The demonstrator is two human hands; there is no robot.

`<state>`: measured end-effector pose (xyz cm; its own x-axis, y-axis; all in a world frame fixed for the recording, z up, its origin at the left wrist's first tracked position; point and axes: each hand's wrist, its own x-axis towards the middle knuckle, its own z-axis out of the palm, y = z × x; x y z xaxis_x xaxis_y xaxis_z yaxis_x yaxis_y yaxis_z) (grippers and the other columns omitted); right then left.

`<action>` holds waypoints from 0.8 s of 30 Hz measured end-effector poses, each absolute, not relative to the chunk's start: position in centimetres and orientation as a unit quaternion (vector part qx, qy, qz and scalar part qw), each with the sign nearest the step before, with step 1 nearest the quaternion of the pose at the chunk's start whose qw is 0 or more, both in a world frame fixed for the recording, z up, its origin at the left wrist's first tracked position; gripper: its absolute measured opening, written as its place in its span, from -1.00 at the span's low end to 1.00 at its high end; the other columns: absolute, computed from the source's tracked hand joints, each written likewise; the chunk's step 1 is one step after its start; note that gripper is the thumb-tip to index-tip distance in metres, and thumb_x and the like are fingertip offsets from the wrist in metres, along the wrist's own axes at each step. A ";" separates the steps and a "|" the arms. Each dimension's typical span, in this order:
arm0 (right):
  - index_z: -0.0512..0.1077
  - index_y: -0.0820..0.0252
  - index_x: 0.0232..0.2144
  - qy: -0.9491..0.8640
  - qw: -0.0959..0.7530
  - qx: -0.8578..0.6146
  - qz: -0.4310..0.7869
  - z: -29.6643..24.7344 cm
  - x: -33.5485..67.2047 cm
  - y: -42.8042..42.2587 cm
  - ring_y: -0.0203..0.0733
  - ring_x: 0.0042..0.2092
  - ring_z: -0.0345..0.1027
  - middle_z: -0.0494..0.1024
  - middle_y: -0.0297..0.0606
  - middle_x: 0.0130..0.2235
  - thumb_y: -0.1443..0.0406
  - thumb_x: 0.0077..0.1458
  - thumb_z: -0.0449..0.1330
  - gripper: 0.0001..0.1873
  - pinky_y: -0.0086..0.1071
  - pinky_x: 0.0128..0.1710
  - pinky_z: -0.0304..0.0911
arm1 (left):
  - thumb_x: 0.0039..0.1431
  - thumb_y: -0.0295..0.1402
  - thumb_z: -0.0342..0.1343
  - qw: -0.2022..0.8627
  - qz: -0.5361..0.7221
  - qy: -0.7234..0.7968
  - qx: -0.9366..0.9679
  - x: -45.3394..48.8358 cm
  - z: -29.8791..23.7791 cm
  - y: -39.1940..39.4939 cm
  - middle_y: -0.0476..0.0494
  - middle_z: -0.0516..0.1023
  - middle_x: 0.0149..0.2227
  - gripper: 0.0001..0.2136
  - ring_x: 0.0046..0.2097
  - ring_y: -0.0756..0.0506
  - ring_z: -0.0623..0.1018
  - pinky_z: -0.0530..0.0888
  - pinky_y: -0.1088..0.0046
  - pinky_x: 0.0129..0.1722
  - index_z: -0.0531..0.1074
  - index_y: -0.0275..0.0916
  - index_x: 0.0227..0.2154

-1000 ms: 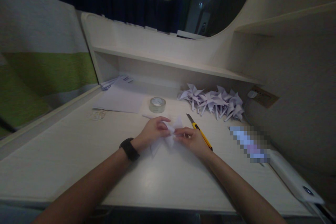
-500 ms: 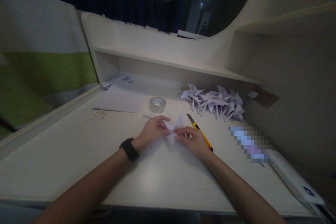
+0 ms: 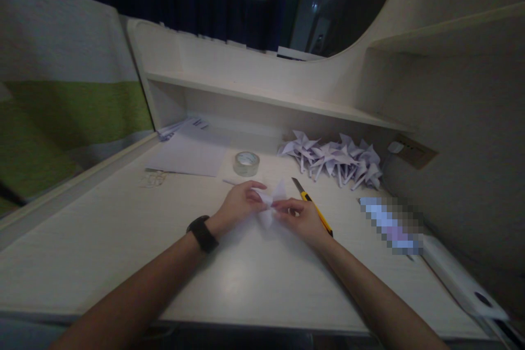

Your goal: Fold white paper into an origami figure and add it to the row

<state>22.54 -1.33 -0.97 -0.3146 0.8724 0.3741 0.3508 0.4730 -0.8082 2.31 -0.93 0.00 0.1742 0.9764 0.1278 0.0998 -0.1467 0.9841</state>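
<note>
Paper pinwheel point(image 3: 268, 219), white, was found over the middle of the worktop point(image 3: 233, 290), between my two hands. My left hand point(image 3: 240, 202) had thumb and fingers closed on its left side; my right hand point(image 3: 302, 219) pinched it near its centre from the right. One vane stood up beyond my fingertips, another pointed down towards me. Contact between my right hand and the yellow cutter point(image 3: 316, 211) beside it could not be determined. A tape roll point(image 3: 246, 165) lay beyond my left hand.
</note>
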 end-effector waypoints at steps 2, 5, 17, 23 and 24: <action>0.57 0.14 -0.43 -0.752 0.416 -0.409 0.307 -1.0 22.5 -1.4 -0.25 -0.43 0.38 0.65 -0.22 -0.28 0.18 -0.07 0.34 -0.84 -0.38 -0.44 0.21 | -0.19 -0.45 0.31 0.479 0.459 0.446 0.600 2.3 0.1 -1.0 -0.03 0.52 -0.52 -0.59 -0.46 -0.06 0.52 0.39 0.44 -0.42 0.44 -0.30 -0.18; 0.57 0.13 -0.42 -0.755 0.414 -0.407 0.306 -1.0 22.5 -1.4 -0.25 -0.42 0.38 0.64 -0.22 -0.25 0.18 -0.08 0.35 -0.83 -0.38 -0.42 0.22 | -0.19 -0.46 0.31 0.482 0.455 0.445 0.602 2.4 0.2 -1.1 -0.05 0.53 -0.52 -0.58 -0.45 -0.07 0.54 0.38 0.44 -0.43 0.44 -0.32 -0.17; 0.56 0.10 -0.37 -0.775 0.420 -0.383 0.276 -1.6 22.8 -1.3 -0.20 -0.34 0.38 0.60 -0.23 -0.28 0.22 -0.08 0.38 -0.83 -0.37 -0.37 0.23 | -0.22 -0.44 0.33 0.466 0.446 0.443 0.623 2.4 -0.3 -0.6 -0.05 0.55 -0.51 -0.57 -0.45 -0.08 0.55 0.41 0.44 -0.42 0.45 -0.32 -0.18; 0.56 0.08 -0.39 -0.778 0.433 -0.370 0.265 -1.6 22.7 -1.2 -0.18 -0.31 0.40 0.61 -0.22 -0.25 0.25 -0.07 0.38 -0.88 -0.35 -0.37 0.23 | -0.19 -0.43 0.32 0.460 0.446 0.453 0.620 2.6 -0.7 -0.6 -0.07 0.57 -0.49 -0.57 -0.41 -0.11 0.59 0.46 0.41 -0.39 0.43 -0.31 -0.16; 0.56 0.08 -0.39 -0.780 0.432 -0.369 0.262 -1.5 22.7 -1.2 -0.18 -0.31 0.40 0.61 -0.22 -0.25 0.25 -0.07 0.38 -0.88 -0.35 -0.37 0.23 | -0.19 -0.44 0.31 0.460 0.446 0.451 0.621 2.6 -0.7 -0.6 -0.07 0.57 -0.49 -0.57 -0.41 -0.11 0.59 0.46 0.41 -0.39 0.43 -0.31 -0.16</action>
